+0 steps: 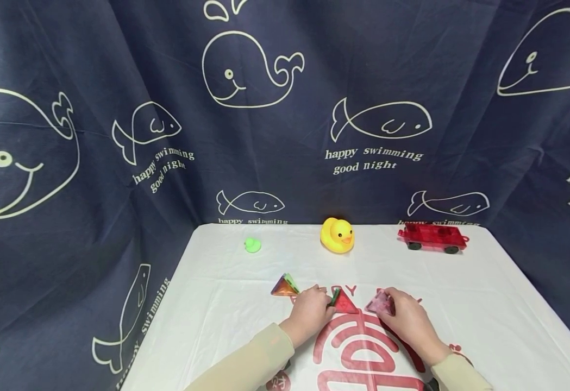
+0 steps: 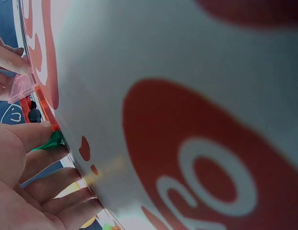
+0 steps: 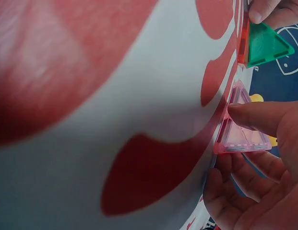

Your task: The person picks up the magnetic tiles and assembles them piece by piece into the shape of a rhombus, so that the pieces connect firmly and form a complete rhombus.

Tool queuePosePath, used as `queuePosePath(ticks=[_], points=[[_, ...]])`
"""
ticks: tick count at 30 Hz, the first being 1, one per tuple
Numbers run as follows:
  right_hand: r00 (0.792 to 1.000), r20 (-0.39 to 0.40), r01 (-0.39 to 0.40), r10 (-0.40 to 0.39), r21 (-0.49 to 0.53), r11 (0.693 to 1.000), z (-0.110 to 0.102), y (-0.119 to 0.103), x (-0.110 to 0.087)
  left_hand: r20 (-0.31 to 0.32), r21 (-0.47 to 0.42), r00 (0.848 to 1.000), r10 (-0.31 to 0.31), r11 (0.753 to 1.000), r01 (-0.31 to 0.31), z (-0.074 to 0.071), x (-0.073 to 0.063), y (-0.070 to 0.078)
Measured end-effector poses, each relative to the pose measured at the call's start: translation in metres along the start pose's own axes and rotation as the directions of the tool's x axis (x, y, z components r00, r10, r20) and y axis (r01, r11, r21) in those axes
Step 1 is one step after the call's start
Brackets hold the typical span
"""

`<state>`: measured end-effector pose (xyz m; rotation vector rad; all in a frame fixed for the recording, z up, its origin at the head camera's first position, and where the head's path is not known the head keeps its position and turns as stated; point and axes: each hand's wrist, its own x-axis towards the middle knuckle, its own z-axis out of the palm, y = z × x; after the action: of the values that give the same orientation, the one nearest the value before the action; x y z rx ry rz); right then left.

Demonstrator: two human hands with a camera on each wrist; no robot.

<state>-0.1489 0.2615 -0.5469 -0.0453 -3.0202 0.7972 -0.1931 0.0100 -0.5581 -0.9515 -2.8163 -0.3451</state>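
Observation:
Between the thumb and index finger of my left hand (image 1: 309,312) is a green triangular tile (image 3: 268,45), pinched where it stands up from the table. Against its side lies a red triangular tile (image 1: 345,303), nearly flat. My right hand (image 1: 409,320) pinches a pink triangular tile (image 3: 242,129), thumb on its face and fingers behind and below. The pink tile, tilted, is a short gap to the right of the red one. Beyond my left knuckles, an orange triangular tile (image 1: 282,288) leans with a light green edge beside it.
A small green duck (image 1: 252,245), a larger yellow duck (image 1: 337,235) and a red wheeled toy car base (image 1: 433,238) stand along the back of the table. The white tablecloth (image 1: 216,320) has red printing. Behind it hangs a dark blue curtain (image 1: 285,163) with whales and fish.

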Motion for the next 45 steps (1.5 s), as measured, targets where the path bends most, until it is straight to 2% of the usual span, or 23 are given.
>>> queuePosePath(ticks=[6, 16, 28, 39, 45], points=[[0.999, -0.038, 0.028, -0.028, -0.011, 1.0, 0.005, -0.006, 0.004, 0.005, -0.001, 1.0, -0.005, 1.0, 0.005, 0.001, 0.0, 0.0], [0.998, -0.059, 0.006, -0.007, -0.017, 1.0, 0.008, -0.017, 0.009, 0.008, 0.01, 1.0, 0.005, 1.0, -0.005, 0.001, 0.001, 0.0], [0.989, -0.124, 0.084, -0.081, 0.014, 0.996, 0.013, -0.023, 0.013, 0.021, 0.006, 1.0, -0.004, 1.0, 0.004, 0.0, 0.0, 0.001], [0.997, -0.056, 0.05, -0.049, 0.018, 0.999, 0.014, -0.034, 0.015, 0.008, -0.013, 1.0, 0.009, 1.0, -0.009, -0.004, -0.001, 0.002], [0.995, -0.071, 0.078, -0.077, 0.018, 0.997, 0.016, -0.04, 0.014, 0.005, 0.006, 1.0, 0.013, 1.0, -0.013, -0.003, -0.001, 0.002]])
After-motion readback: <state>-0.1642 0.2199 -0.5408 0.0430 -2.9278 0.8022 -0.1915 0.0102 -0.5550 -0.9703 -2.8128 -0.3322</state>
